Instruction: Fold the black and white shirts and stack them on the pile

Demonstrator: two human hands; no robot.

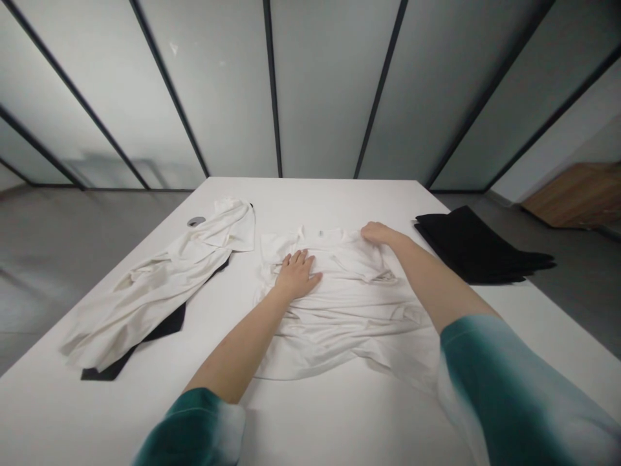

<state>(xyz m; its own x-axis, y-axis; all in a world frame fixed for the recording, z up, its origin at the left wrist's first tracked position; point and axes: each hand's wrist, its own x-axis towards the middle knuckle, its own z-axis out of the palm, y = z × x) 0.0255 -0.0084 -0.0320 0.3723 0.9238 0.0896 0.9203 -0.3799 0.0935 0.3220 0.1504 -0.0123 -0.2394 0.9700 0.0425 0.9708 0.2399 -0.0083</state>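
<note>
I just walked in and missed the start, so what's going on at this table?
A person is handling a wrinkled white fabric garment spread on a smooth white table. The left hand lies flat on it; the right hand is at its far edge, its grip unclear. To the left, a crumpled white fabric garment lies partly over something flat and black. To the right sits a flat black stack.

It looks like an office-type room: a partition of frosted panes (320, 90) in thin dark frames (273, 90) rises beyond the far edge of the plain white surface (339, 200), smooth grey floor (97, 239) runs past its left edge, and a wood-toned panel (572, 194) stands beyond the far right corner.
</note>
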